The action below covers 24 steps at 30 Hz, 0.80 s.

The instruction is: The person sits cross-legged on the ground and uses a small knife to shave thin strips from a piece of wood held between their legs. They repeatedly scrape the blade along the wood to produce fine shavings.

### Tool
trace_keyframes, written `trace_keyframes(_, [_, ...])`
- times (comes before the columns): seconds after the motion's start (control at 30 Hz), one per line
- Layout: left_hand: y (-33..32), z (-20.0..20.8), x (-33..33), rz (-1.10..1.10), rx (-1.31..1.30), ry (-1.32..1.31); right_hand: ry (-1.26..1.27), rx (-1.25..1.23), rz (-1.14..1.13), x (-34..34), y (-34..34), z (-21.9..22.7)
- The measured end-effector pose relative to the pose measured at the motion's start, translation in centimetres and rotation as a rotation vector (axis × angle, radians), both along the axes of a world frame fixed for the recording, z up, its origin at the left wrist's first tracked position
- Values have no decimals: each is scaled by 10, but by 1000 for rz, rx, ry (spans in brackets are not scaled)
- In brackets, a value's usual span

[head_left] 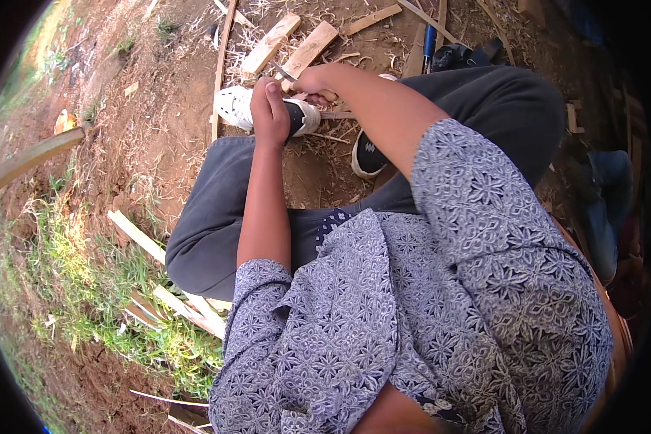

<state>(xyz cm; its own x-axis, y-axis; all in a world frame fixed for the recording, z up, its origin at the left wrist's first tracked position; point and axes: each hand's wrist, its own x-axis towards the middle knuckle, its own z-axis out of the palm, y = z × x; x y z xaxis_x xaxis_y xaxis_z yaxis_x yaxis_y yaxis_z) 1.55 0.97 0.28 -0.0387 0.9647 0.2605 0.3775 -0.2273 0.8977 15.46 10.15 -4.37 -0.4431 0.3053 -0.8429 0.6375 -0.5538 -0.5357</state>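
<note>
My right hand (pixel 317 83) is closed around the pale handle of a knife (pixel 285 73). Its short, dark blade points up and left, just beside my left hand (pixel 269 112). That hand is curled with the thumb on top, and whatever lies inside its fingers is hidden. Both hands are low over my feet, close together. Under and beside the left hand shows a white shoe (pixel 233 106). A black-and-white shoe (pixel 367 156) rests on the dirt below my right forearm.
Two flat wood blocks (pixel 309 49) lie beyond my hands among shavings. A blue-handled tool (pixel 428 45) sits near dark items at the top right. One long thin strip (pixel 222 72) runs along the left shoe. At far left, a curved pole (pixel 32 163) juts in; split wood (pixel 188 309) lies on grass.
</note>
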Motion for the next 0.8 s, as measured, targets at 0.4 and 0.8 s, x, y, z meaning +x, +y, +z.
trace_keyframes(0.4, [2, -5, -3, 13, -43, -22, -328, 675, 445, -6, -40, 45])
trace_keyframes(0.8, [0, -7, 7, -9, 13, -19, -586, 358, 394, 7, -52, -43])
